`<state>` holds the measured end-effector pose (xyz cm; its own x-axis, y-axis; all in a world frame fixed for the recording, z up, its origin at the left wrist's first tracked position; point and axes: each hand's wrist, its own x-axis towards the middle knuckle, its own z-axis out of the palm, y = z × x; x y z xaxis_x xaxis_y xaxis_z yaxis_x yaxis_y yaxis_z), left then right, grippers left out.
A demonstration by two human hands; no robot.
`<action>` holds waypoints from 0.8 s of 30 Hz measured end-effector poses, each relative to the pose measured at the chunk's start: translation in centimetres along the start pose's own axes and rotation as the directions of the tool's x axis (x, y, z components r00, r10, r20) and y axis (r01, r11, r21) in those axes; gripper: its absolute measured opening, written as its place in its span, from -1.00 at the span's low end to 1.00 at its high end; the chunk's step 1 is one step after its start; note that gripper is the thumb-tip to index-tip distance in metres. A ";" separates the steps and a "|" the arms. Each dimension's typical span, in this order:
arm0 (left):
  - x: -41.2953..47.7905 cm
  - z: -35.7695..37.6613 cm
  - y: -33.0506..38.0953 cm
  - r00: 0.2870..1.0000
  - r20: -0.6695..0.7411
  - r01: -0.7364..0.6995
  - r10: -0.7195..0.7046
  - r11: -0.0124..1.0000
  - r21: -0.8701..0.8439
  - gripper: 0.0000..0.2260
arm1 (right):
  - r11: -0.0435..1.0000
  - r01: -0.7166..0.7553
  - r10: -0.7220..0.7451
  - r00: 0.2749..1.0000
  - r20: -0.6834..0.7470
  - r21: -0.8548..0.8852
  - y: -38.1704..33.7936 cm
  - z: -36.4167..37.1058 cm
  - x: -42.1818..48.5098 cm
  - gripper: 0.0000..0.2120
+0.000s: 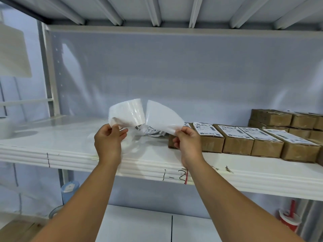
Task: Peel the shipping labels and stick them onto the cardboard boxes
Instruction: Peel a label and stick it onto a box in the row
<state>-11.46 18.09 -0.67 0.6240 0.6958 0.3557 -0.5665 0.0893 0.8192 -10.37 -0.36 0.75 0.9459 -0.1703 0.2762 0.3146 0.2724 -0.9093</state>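
- The left hand [108, 138] pinched the lower edge of a curled white sheet [125, 112] between thumb and fingers. The right hand [187, 140] pinched a corner of a second white sheet [162, 117].
- The two sheets met between the hands, raised above the shelf [70, 137]. This grip suited drawing a shipping label off its backing. Both faces showed blank and glossy, so I could not tell which sheet was the label.
- A pile of printed labels [151, 131] lay on the shelf just behind the hands, close enough to reach for the next peel.
- A row of cardboard boxes [237, 142] stood to the right along the shelf front. They were shut, and those in plain view carried a label on top.
- A stack of boxes [271, 117] sat at the back right. They were also shut, with their contents unseen and no labels on the faces in view, so they were probably waiting their turn.
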 end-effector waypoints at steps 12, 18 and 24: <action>-1.1 0.5 0.2 0.978 -0.125 -0.152 0.166 0.981 0.118 -0.78 | 0.936 0.240 -0.213 0.969 0.129 -0.256 0.7 1.2 -0.6 -0.79; -1.1 0.5 -0.2 0.975 -0.084 -0.178 0.204 0.953 0.245 -0.84 | 0.813 0.387 -0.321 0.921 0.221 -0.435 1.4 5.8 -0.6 -0.80; -0.9 0.4 -0.5 0.982 -0.068 -0.147 0.174 0.945 0.293 -0.80 | 0.794 0.366 -0.275 0.928 0.251 -0.485 1.3 10.5 -0.1 -0.82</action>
<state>-11.56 17.15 -1.20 0.4773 0.7479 0.4614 -0.4696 -0.2266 0.8533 -9.21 9.91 2.80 0.8115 0.0046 0.5843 0.5575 -0.3057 -0.7719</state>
